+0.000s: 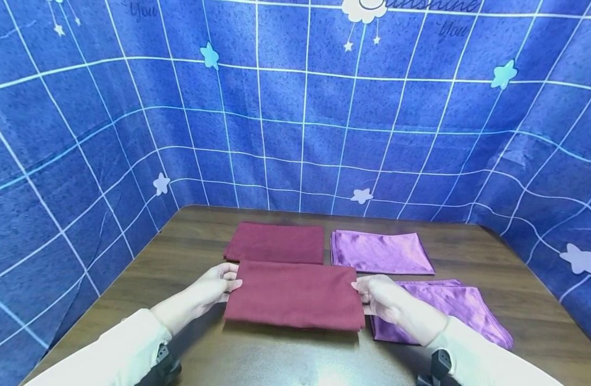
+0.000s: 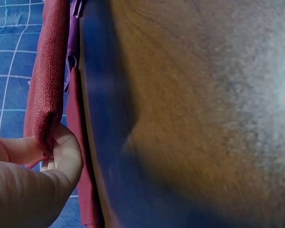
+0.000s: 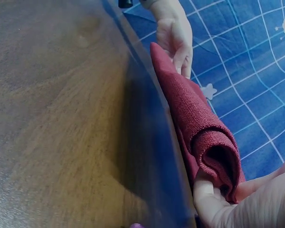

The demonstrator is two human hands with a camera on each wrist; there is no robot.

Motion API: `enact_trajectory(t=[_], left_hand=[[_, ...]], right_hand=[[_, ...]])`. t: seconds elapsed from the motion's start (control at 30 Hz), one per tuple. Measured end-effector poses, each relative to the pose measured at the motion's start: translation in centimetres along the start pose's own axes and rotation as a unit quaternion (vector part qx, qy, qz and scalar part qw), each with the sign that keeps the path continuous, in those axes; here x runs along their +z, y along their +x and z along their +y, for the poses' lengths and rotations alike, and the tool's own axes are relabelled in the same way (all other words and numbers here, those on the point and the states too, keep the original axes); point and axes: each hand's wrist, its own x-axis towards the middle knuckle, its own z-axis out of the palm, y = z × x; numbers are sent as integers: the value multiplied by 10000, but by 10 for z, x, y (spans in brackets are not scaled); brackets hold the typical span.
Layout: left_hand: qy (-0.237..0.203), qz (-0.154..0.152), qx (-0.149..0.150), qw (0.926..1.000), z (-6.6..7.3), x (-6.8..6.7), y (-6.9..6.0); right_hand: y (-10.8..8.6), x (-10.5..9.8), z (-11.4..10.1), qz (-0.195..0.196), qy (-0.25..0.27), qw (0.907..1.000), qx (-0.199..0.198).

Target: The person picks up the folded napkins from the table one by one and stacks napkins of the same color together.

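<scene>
Both hands hold a folded dark red cloth (image 1: 295, 295) between them, raised a little above the table. My left hand (image 1: 211, 289) pinches its left end, thumb on top and fingers beneath; the left wrist view shows this hand (image 2: 38, 175) gripping the cloth's (image 2: 50, 80) edge. On the right end, my right hand (image 1: 384, 300) pinches the cloth the same way. Rolled folded layers of the cloth (image 3: 199, 118) show in the right wrist view beside the right hand (image 3: 247, 204). Behind it lies another folded red cloth (image 1: 281, 242).
A folded purple cloth (image 1: 379, 252) lies at the back right of the brown wooden table (image 1: 199, 236). A second purple cloth (image 1: 450, 305) lies nearer, partly behind the right hand. Blue curtains with a white grid (image 1: 286, 118) surround the table's back and sides.
</scene>
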Motion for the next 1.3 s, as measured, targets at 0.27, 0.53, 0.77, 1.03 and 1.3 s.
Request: enact_trajectory(t=[0.27, 0.53, 0.77, 1.03, 1.3], left_hand=[[-14, -5, 86, 10000, 5, -3, 3], [55, 35, 98, 9999, 8, -3, 4], [38, 54, 193, 9998, 17, -2, 6], [21, 97, 204, 9997, 21, -1, 7], [33, 204, 238, 9995, 22, 0, 11]], right_hand=[[1, 0, -4, 51, -54, 9999, -68], [2, 0, -8, 131, -25, 9999, -106], [1, -2, -13, 132, -44, 9998, -116], [3, -2, -16, 140, -113, 9997, -149], [6, -3, -20, 198, -195, 9995, -174]])
